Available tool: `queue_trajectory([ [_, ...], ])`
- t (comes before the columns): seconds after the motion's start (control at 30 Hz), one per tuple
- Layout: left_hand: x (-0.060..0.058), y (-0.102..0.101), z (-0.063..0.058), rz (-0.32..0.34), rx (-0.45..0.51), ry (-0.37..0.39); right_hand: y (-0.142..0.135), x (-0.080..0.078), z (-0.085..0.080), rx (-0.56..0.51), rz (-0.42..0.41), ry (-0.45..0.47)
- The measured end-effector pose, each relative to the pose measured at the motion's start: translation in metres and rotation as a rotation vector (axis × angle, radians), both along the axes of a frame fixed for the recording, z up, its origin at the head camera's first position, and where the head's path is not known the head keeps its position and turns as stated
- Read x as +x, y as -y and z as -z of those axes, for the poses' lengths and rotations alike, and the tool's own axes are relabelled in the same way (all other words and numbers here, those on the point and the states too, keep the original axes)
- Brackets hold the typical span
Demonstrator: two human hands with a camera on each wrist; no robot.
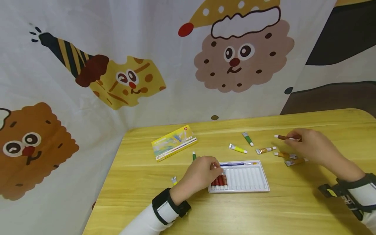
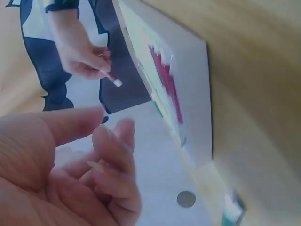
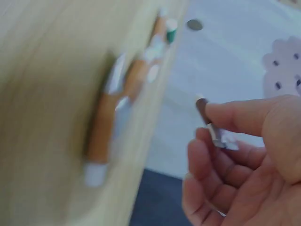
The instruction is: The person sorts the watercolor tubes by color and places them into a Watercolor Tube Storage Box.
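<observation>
My right hand (image 1: pixel 312 143) pinches a dark brown paint tube (image 1: pixel 283 137) between thumb and fingers, above the table's right side; its white cap points left in the head view. Over the left end of a white plastic tray (image 1: pixel 248 180) is my left hand (image 1: pixel 202 171). In the left wrist view, nothing lies between its loosely bent fingers (image 2: pixel 115 181) and thumb. Several red and brown tubes (image 1: pixel 220 181) lie side by side in the tray's left slots, partly hidden by that hand. A blue-handled paintbrush (image 1: pixel 238 164) rests along the tray's far edge.
Below my right hand lie ochre-brown tubes (image 1: pixel 265 150). Farther left are a yellow tube (image 1: pixel 238 148) and a green tube (image 1: pixel 248 139). A yellow paint box (image 1: pixel 175 143) sits at the back left. Another green tube (image 1: pixel 194 156) shows behind my left hand.
</observation>
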State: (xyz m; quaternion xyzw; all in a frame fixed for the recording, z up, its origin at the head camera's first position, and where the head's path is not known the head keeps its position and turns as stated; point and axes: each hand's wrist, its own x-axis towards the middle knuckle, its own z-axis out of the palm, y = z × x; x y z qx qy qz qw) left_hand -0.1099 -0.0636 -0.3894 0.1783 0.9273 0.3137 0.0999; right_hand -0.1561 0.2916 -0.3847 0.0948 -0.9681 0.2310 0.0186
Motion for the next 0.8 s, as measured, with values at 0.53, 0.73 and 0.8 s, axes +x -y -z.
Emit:
queue_trajectory([
  [0.53, -0.001, -0.019, -0.031, 0.223, 0.077, -0.259, 0.078, 0.044, -0.024, -0.185, -0.365, -0.187],
  [0.73, 0.002, -0.029, -0.028, 0.285, 0.051, -0.312, 0.095, 0.055, -0.022, -0.229, -0.404, -0.143],
  [0.8, 0.002, -0.031, -0.025, 0.298, 0.063, -0.32, 0.099, 0.057, -0.022, -0.249, -0.397, -0.146],
])
